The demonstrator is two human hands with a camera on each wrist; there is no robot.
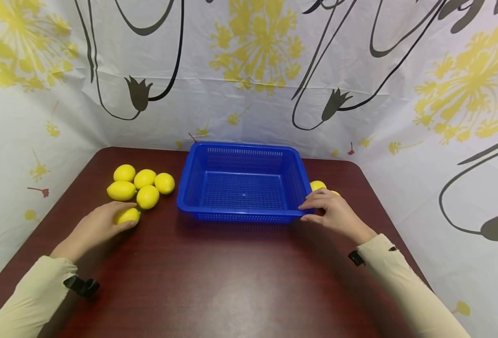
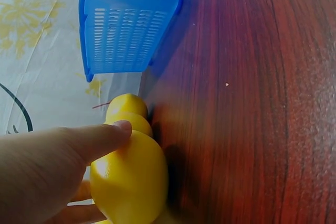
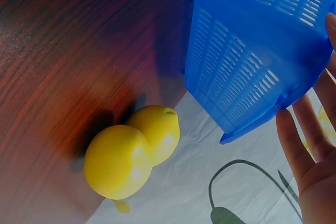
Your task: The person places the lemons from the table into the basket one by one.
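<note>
My left hand (image 1: 98, 226) grips a lemon (image 1: 127, 216) at the near edge of a lemon group on the table's left side. In the left wrist view the thumb lies across the top of this lemon (image 2: 131, 179), with other fingers showing on its far side. My right hand (image 1: 333, 211) holds the front right corner of a blue plastic basket (image 1: 238, 212), thumb in front and fingers over the rim. The basket stands upright with nothing inside. Two lemons (image 3: 118, 162) lie just right of it, partly hidden behind the right hand in the head view.
Several more lemons (image 1: 147, 197) sit close together left of the basket. All stand on a dark red-brown table (image 1: 232, 272). A white sheet with yellow and grey flower prints (image 1: 249, 112) hangs behind the table and along both sides.
</note>
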